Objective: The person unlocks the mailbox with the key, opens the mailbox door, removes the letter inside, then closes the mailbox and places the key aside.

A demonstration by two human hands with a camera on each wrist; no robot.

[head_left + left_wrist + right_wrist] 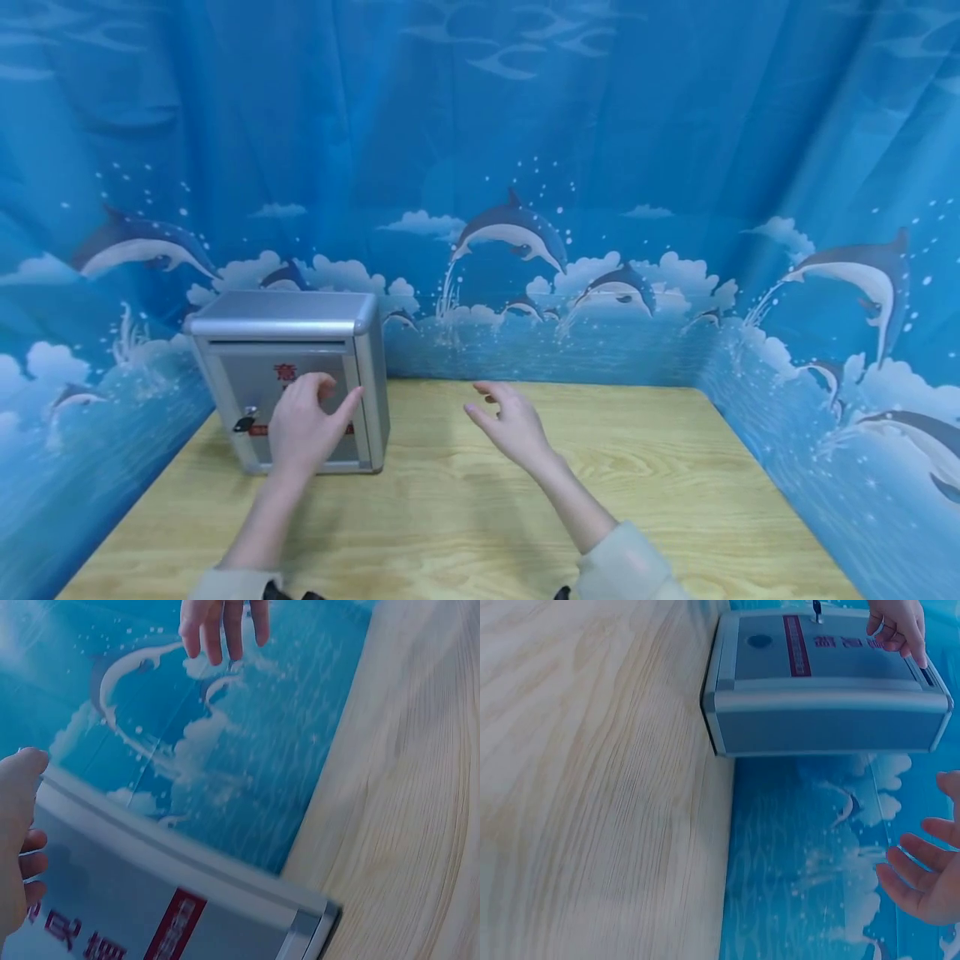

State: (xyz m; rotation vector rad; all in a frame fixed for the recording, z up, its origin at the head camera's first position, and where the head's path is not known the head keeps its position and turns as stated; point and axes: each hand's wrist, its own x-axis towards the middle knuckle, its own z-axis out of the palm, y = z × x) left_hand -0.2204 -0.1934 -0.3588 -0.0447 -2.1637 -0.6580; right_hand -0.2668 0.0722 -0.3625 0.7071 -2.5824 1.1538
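Observation:
A silver metal box [285,317] with red characters on its front stands upright at the left of the table, a slot running under its top edge. A key with a black head [244,424] sits in the lock at the left of its door. In front of the door hovers my left hand [303,425], fingers loosely bent and thumb apart, holding nothing. My right hand [513,425] is over the table to the right of the box, fingers relaxed and spread from the thumb. The right wrist view shows its fingers [915,877] apart with nothing between them.
The wood-grain table [600,483] extends to the right of the box. A blue curtain [480,125] printed with dolphins and clouds hangs behind the table and along both sides, close to the box's back.

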